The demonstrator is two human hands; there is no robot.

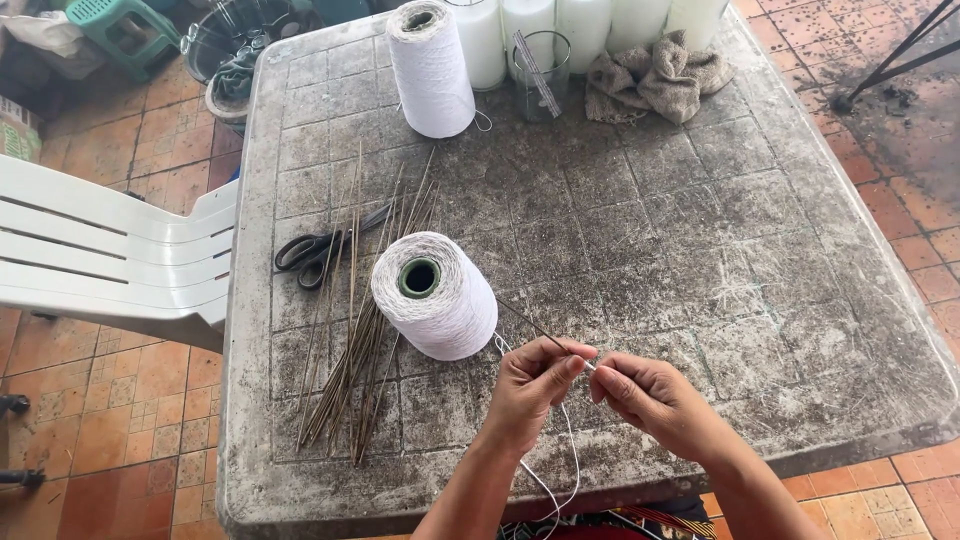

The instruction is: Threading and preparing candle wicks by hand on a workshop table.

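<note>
My left hand pinches a thin dark stick that slants up to the left, toward a white spool of thread lying on its side. My right hand is closed beside it, pinching white thread at the stick's near end. The thread loops down from both hands past the table's front edge. A bundle of thin brown sticks lies fanned out left of the spool. Black scissors rest across the bundle's upper part.
A second white spool stands upright at the back of the grimy grey table. Behind it are white candles, a glass jar and a crumpled beige cloth. A white plastic chair stands left.
</note>
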